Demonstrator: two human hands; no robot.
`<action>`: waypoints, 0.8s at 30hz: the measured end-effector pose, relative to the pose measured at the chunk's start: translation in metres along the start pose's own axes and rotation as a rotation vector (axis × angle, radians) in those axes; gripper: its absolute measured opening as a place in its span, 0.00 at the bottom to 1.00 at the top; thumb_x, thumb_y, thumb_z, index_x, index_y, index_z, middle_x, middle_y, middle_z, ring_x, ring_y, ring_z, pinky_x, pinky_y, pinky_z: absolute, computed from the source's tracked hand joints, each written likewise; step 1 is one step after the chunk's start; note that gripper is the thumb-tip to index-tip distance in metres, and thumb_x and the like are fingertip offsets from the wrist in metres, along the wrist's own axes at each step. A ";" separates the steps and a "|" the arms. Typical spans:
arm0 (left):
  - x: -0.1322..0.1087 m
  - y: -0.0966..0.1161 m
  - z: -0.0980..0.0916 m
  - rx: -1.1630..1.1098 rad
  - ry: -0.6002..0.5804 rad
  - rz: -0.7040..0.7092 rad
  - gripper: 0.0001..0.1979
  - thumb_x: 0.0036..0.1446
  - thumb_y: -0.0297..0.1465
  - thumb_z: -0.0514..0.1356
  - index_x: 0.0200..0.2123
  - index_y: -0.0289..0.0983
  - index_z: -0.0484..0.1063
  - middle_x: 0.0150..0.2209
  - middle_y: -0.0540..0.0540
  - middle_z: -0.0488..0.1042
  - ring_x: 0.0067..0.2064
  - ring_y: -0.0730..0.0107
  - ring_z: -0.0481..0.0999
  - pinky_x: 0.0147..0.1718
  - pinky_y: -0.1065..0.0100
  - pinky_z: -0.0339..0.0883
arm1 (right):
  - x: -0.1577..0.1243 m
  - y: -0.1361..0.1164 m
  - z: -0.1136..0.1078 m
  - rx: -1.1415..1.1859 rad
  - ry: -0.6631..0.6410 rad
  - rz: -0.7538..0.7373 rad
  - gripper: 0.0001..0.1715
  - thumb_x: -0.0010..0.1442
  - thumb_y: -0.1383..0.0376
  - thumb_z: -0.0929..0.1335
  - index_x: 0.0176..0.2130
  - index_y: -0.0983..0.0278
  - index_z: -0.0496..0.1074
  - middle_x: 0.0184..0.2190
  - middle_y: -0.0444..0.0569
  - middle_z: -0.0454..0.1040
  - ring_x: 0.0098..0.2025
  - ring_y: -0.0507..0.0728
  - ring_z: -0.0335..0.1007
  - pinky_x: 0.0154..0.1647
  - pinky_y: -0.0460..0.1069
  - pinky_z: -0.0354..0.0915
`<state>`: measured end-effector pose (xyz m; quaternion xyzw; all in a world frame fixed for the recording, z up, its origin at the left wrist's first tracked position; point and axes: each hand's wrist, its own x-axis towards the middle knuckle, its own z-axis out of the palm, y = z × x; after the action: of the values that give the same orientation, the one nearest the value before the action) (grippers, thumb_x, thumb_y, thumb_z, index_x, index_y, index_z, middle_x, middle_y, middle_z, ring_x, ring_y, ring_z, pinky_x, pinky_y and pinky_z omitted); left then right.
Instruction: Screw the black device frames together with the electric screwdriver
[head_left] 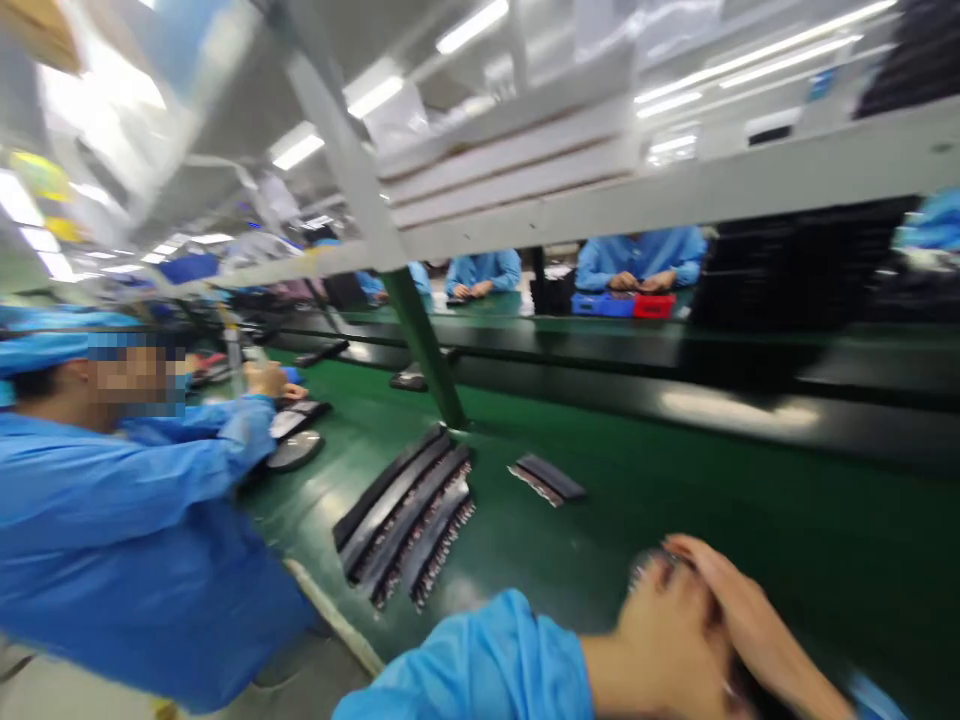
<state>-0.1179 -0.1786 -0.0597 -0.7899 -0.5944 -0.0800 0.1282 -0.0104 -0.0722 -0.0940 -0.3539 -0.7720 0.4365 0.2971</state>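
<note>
At the lower right, my left hand [667, 630] and my right hand [757, 620] are close together over the green table [570, 560]. Both are closed around a dark item with a shiny edge, mostly covered by the fingers and blurred, so its kind cannot be made out. Left of my hands lies a group of dark, curved strips [409, 515] in rows, their edges fringed with small pale and reddish bits. A shorter dark strip [547, 478] with the same kind of edge lies apart, nearer to my hands.
On my left a co-worker in a blue gown [135, 500] sits at the table, beside dark flat items [296, 450]. A green post [424, 350] rises from the table's middle. Across, another person handles items near a blue bin [592, 304] and a red bin [654, 305].
</note>
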 end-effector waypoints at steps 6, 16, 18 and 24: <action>-0.030 -0.019 -0.037 -0.187 -0.090 -0.061 0.38 0.60 0.48 0.57 0.63 0.23 0.66 0.64 0.24 0.66 0.66 0.38 0.63 0.65 0.48 0.56 | -0.022 -0.059 -0.024 0.004 -0.059 0.153 0.35 0.68 0.43 0.52 0.51 0.60 0.73 0.51 0.55 0.78 0.55 0.63 0.72 0.64 0.63 0.64; -0.018 0.002 -0.034 -0.189 -0.078 -0.007 0.37 0.62 0.48 0.55 0.63 0.25 0.66 0.65 0.25 0.65 0.68 0.36 0.62 0.67 0.44 0.52 | -0.013 -0.072 -0.021 0.000 -0.145 0.091 0.29 0.72 0.50 0.52 0.49 0.58 0.74 0.49 0.51 0.79 0.54 0.60 0.72 0.62 0.59 0.63; -0.023 -0.005 -0.037 -0.186 -0.104 -0.020 0.39 0.61 0.49 0.55 0.64 0.22 0.64 0.65 0.23 0.64 0.68 0.37 0.62 0.67 0.45 0.53 | -0.022 -0.072 -0.025 0.007 -0.120 0.102 0.30 0.72 0.49 0.51 0.50 0.59 0.73 0.50 0.52 0.78 0.54 0.61 0.71 0.62 0.60 0.63; -0.051 0.009 -0.054 -0.207 -0.155 0.101 0.35 0.63 0.43 0.55 0.65 0.25 0.63 0.67 0.28 0.63 0.70 0.38 0.58 0.68 0.48 0.49 | -0.054 -0.074 -0.033 -0.061 -0.076 0.119 0.29 0.71 0.47 0.54 0.50 0.59 0.74 0.48 0.53 0.78 0.52 0.63 0.70 0.59 0.61 0.62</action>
<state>-0.1223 -0.2435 -0.0234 -0.8316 -0.5505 -0.0729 0.0037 0.0247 -0.1278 -0.0224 -0.3914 -0.7731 0.4429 0.2300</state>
